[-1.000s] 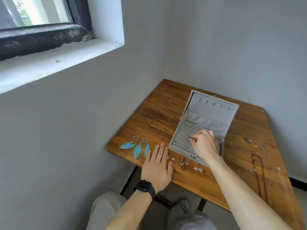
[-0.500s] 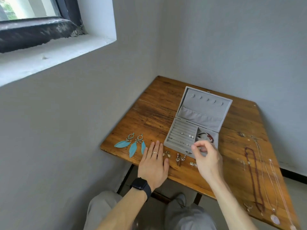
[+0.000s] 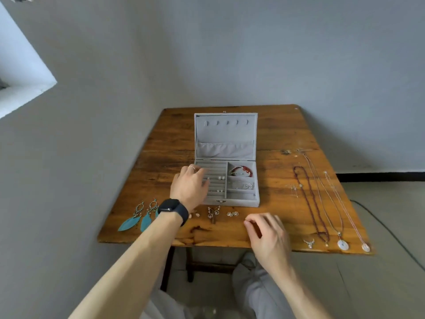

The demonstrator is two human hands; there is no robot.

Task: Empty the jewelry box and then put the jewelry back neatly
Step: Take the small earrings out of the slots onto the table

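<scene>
A grey jewelry box (image 3: 226,139) sits open on a wooden table (image 3: 282,132), lid upright, red bracelet (image 3: 244,169) inside. The left hand (image 3: 189,187) rests loose-fingered on its ring rows; the right hand (image 3: 269,236), near the front edge, pinches fingertips together, contents indiscernible. Bare wood separates box from necklaces (image 3: 311,201).

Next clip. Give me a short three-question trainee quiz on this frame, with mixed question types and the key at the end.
1. True or false: the lid of the jewelry box is shut.
2. The turquoise feather earrings lie: A) inside the box; B) on the table, front-left of the box; C) hooked inside the lid.
3. Which hand reaches over the box's slotted section?
Key: 1 false, the lid stands open; 2 B; 3 the left hand.
</scene>
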